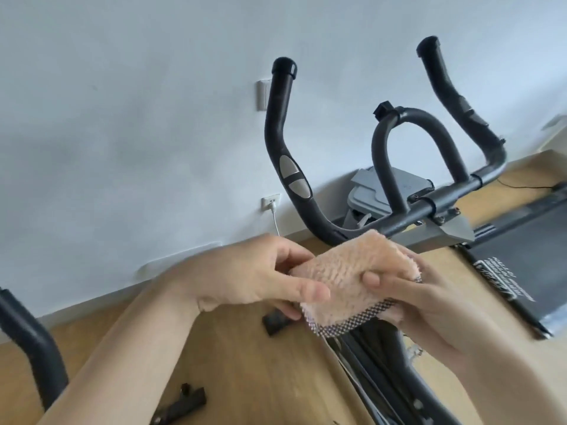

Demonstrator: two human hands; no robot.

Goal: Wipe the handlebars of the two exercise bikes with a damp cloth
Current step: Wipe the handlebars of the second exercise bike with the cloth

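A folded peach cloth (352,271) is held near the viewer, just below the crossbar of the handlebars (429,207). Its far edge overlaps the bar in this view, and whether the two touch cannot be told. The cloth's left edge is pinched by the left hand (254,271), with the thumb laid on top and the fingers (290,248) curled behind. Its right edge is pinched by the right hand (438,308), thumb pressed on the fluffy face and the other fingers tucked beneath.

The step in hand is judged to be the readying of the cloth, with no wiping yet begun on this bike. The cloth is best folded into a flat pad, with the fluffy face outward and the chequered hem kept out of the way. One hand can then be freed to steady the frame.

Each tube is best wrapped by the cloth and stroked along its length, from end cap to crossbar. The left horn (277,124) carries metal sensor plates (293,176), whose edges deserve a closer pass. The right horn (451,93) looks roughly wrapped, so a snag is possible and lighter pressure is advised there. The centre loop (380,142) should be included. A second dark bar (30,338), at the near left, is taken for the other bike.
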